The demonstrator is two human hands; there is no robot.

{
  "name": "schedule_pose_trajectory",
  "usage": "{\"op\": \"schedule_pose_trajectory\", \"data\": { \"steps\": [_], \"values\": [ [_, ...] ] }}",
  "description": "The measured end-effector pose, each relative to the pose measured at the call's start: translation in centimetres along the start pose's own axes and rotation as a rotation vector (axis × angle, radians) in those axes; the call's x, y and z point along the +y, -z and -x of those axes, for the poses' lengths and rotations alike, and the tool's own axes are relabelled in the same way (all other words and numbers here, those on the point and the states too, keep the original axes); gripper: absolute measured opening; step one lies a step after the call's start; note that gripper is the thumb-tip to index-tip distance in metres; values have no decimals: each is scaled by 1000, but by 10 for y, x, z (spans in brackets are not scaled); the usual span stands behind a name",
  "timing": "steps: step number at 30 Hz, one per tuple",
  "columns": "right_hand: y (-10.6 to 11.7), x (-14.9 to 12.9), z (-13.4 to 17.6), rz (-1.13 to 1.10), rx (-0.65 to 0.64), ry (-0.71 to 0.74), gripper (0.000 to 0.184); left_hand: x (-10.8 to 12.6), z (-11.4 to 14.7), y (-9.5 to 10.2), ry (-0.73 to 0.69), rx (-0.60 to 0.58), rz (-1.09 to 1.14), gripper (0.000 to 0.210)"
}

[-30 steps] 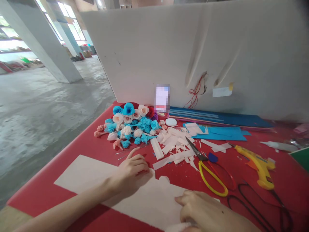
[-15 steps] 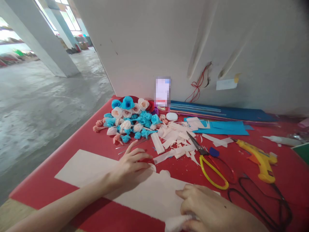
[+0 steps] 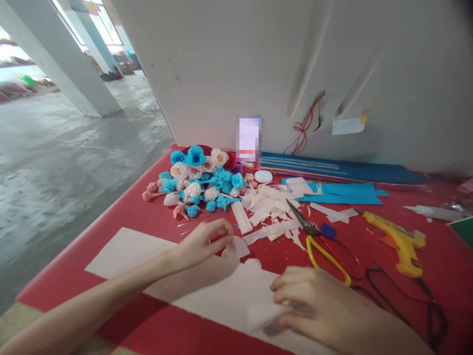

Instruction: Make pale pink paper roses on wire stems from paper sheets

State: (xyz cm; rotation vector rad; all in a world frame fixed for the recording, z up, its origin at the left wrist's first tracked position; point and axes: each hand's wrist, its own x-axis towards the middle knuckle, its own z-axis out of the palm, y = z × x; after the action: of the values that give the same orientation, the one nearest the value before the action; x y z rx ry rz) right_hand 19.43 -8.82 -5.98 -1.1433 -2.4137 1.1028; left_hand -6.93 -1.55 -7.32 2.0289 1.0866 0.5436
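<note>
My left hand [image 3: 203, 241] is closed in a pinch on a small pale pink paper petal [image 3: 239, 249], lifted over the far edge of a long sheet of the same paper [image 3: 129, 251]. My right hand [image 3: 314, 303] is curled above the sheet's right part, its thumb and fingers around a loose pale paper piece [image 3: 262, 316]; part of what it grips is hidden and blurred. Another rounded petal [image 3: 253, 264] lies at the sheet's far edge between the hands. Scissors [image 3: 314, 236] with yellow and red handles lie open beyond my right hand.
Blue, white and pink paper flowers [image 3: 207, 182] are heaped at the back left, beside pale paper scraps [image 3: 266, 207]. A yellow glue gun [image 3: 401, 241] and black-handled scissors [image 3: 399, 305] lie right. A phone [image 3: 249, 138] leans against the wall [image 3: 221, 74]; blue paper [image 3: 340, 194] lies below it.
My left hand, spread over the sheet before, has pinched and raised a petal. My right hand has shifted little; the paper piece at its fingers has moved up and away from me.
</note>
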Motion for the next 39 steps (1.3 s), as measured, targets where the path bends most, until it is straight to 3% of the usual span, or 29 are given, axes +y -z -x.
{"op": "schedule_pose_trajectory", "data": {
  "steps": [1, 5, 7, 11, 15, 20, 25, 29, 35, 39],
  "values": [
    [8, -4, -4, -21, 20, 19, 12, 8, -5, 3, 4, 6, 41, 11],
    [33, -21, -11, -125, 518, 130, 12, 49, -28, 14, -53, 15, 195, 10],
    [36, -24, -9, -152, 684, 130, 10, 71, -38, 15, -107, 22, 252, 10],
    [37, -20, -3, -183, 784, 89, 14, 103, -55, 12, -249, 56, 370, 5],
    [38, -13, 4, -270, 870, 51, 24, 114, -66, 4, -299, 83, 425, 8],
    [38, -14, 3, -599, 876, 80, 13, 111, -66, -8, -272, -23, 681, 30],
    [41, -20, -5, -714, 862, 91, 12, 111, -58, -16, -343, -201, 733, 29],
    [40, -17, -5, -694, 817, 105, 13, 118, -57, -14, -416, -165, 759, 29],
    [30, -9, -4, -780, 779, 97, 14, 119, -60, -10, -166, -113, 837, 33],
    [27, -12, -7, -851, 685, 60, 15, 116, -62, -13, -134, -149, 951, 32]
  ]
}}
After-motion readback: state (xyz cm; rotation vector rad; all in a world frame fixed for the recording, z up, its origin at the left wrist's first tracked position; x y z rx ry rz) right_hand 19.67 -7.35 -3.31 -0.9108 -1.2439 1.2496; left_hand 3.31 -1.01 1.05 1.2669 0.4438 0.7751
